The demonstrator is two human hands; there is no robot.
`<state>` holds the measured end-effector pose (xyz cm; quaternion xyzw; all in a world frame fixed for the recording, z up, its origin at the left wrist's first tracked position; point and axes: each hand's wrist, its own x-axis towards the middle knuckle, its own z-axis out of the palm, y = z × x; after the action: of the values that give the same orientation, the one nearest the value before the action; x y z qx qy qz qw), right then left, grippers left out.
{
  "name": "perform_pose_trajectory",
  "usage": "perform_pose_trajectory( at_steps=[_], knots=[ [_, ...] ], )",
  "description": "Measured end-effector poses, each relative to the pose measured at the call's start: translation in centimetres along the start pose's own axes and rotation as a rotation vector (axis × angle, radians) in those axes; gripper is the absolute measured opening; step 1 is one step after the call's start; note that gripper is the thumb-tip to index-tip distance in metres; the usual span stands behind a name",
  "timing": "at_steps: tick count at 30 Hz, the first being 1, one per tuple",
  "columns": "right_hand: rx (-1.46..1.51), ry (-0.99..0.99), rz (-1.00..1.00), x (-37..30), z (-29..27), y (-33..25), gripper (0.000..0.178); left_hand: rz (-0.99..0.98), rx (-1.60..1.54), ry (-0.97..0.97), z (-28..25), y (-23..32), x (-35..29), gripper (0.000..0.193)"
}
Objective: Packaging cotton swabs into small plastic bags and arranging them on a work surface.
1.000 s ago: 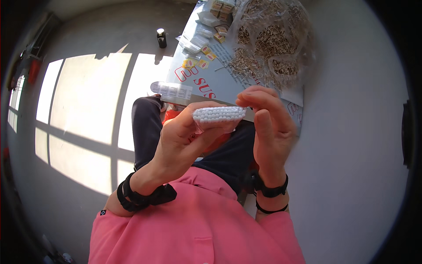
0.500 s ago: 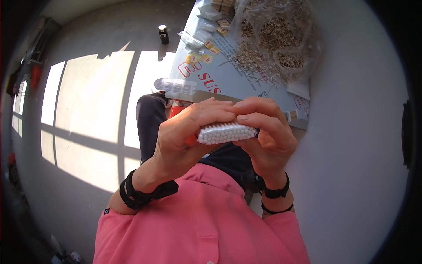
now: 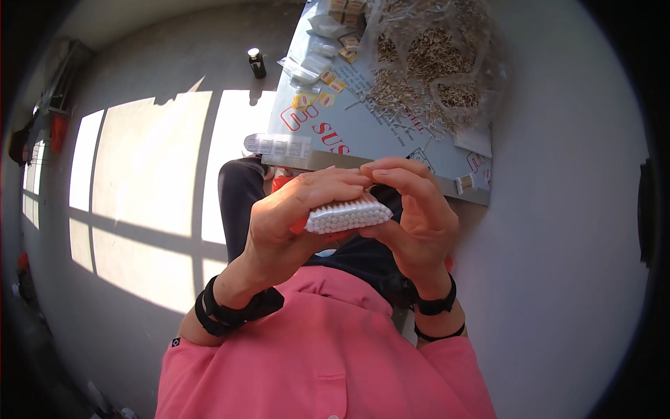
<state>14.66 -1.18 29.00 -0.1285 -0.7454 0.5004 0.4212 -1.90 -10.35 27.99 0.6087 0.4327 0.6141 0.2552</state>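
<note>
In front of my lap I hold a small clear pack of white-tipped cotton swabs (image 3: 347, 217), its rows of round tips facing me. My left hand (image 3: 283, 209) is closed on the pack's left side, fingers laid over the top and thumb side below. At the right end, my right hand (image 3: 421, 223) curls round it. The right thumb touches the pack's lower right corner, and the index finger arches above with a gap over the pack. The right fingertips meet the left ones at the far side, where their exact contact is hidden.
Beyond my hands stands a grey-blue table (image 3: 370, 133) with red lettering. On it lie a big clear bag of loose swabs (image 3: 440, 56), small clear packets (image 3: 307, 70), yellow labels (image 3: 303, 100) and a label strip (image 3: 279, 145) at the near edge. A black bottle (image 3: 257, 64) stands on the floor.
The pack and both hands have shifted slightly left. My right index and middle fingers have risen from the pack's top, leaving a gap at its right end.
</note>
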Motion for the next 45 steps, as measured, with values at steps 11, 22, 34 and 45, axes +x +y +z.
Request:
perform_pose_trajectory(
  at_steps=[11, 22, 34, 45],
  knots=[
    [0.637, 0.365, 0.627, -7.4, 4.1, 2.6, 0.054, -0.761, -0.958, 0.416, 4.1, -0.8, -1.2, 0.04],
    [0.57, 0.636, 0.534, -5.7, 3.9, 1.8, 0.017, -0.761, -1.069, 0.4, 5.0, -1.0, -0.9, 0.047],
    [0.166, -0.054, 0.717, -2.0, -2.9, -0.6, 0.012, -0.541, -0.206, 0.108, 1.0, -4.0, -2.1, 0.062],
    [0.013, -0.249, 0.515, 2.8, -5.1, -1.9, 0.012, -0.517, -0.286, -0.049, 2.6, -1.6, 0.9, 0.031]
  ],
)
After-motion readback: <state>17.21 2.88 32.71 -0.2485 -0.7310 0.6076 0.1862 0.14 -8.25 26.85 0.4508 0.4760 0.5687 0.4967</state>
